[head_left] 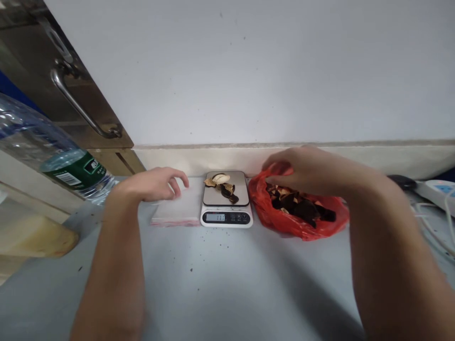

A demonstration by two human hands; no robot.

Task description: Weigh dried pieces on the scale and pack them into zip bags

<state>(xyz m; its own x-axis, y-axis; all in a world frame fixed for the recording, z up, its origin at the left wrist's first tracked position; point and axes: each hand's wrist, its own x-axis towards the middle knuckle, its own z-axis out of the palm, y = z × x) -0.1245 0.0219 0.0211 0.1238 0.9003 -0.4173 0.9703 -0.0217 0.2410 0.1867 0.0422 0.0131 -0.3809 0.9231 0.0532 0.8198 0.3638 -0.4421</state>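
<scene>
A small white digital kitchen scale (227,218) stands at the centre, with a pale piece (221,178) and dark and tan dried pieces (229,192) on its plate. Its display shows digits that I cannot read surely. My left hand (159,183) is over a stack of clear plastic bags (177,208) left of the scale, fingers curved and apart, holding nothing visible. On the right, an open red plastic bag (261,203) contains dark dried slices (296,206). My right hand (295,166) has its fingers and thumb around the bag's far left rim; its fingertips are partly hidden.
A large water bottle (76,170) with a green label leans into view at left, near a yellowish container (39,237). A white wall (249,71) rises behind the grey table (213,293). White cables (433,232) and a power strip (439,192) lie at far right.
</scene>
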